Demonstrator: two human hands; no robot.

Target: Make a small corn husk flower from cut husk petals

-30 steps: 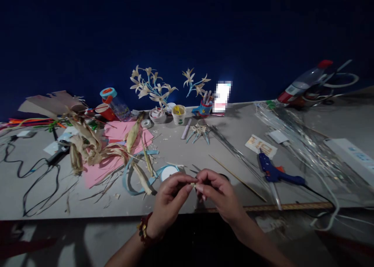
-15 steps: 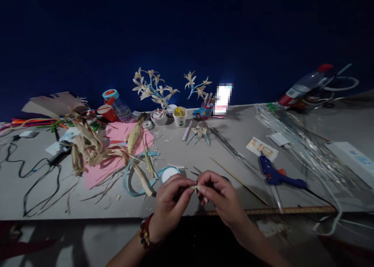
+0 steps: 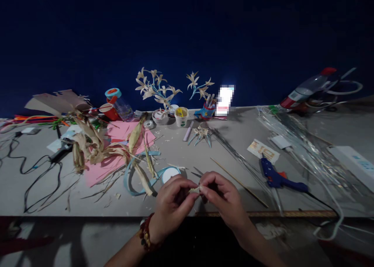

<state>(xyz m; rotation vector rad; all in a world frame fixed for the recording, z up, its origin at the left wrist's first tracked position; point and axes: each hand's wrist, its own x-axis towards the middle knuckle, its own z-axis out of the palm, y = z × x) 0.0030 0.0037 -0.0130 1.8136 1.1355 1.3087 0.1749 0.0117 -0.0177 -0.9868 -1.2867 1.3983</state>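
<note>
Near the front edge of the table, my left hand (image 3: 174,199) and my right hand (image 3: 220,195) meet, fingertips pinched together. Between them is a small pale piece of corn husk (image 3: 194,190), mostly covered by the fingers. Just beyond the left hand lies a roll of light-blue tape (image 3: 170,174) with a white centre, its loose blue strip (image 3: 126,183) curling leftward. Pointed dark metal blades (image 3: 196,173) stick out from behind my right hand; the rest of that tool is hidden.
Dried corn husks (image 3: 92,142) lie over pink paper (image 3: 97,173) on the left. Husk flowers (image 3: 157,90) stand at the back. To the right are a thin stick (image 3: 239,182), wires (image 3: 233,150), a blue glue gun (image 3: 282,179) and a clear bottle (image 3: 309,86).
My fingertips have shifted slightly, and more of the pale husk piece shows between them. The whole scene sits a little further right from a small head movement.
</note>
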